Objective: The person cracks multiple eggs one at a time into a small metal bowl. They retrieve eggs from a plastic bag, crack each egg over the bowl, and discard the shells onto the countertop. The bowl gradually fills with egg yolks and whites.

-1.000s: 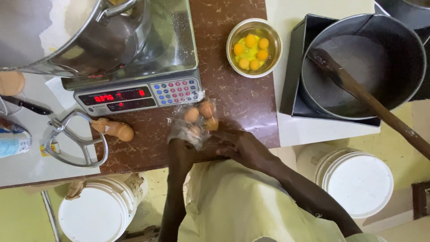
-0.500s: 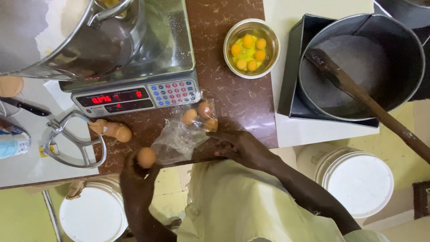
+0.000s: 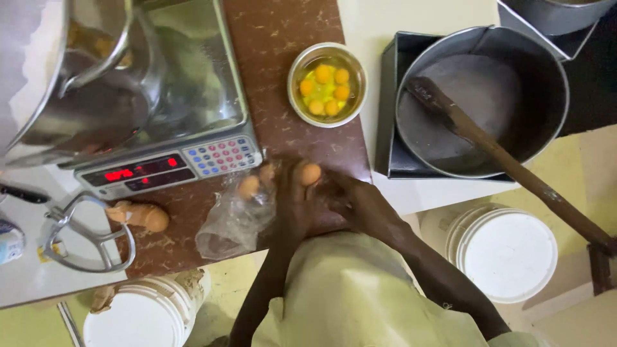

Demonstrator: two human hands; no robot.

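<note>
The left hand [image 3: 294, 193] holds a brown egg [image 3: 311, 174], fingers closed round it at their tips; the egg sits at the far end of the hand, toward the steel bowl [image 3: 326, 84] of cracked yolks; the bowl lies straight ahead of the hand, beyond the egg, well apart. The right hand [image 3: 360, 202] rests just beside the left, on its right side, fingers curled near the egg; whether it touches the egg cannot be told. A clear plastic bag [image 3: 234, 218] with a further egg [image 3: 249, 186] lies just left of the left hand. The left hand is nearer the bag; both are about equally near the bowl.
</note>
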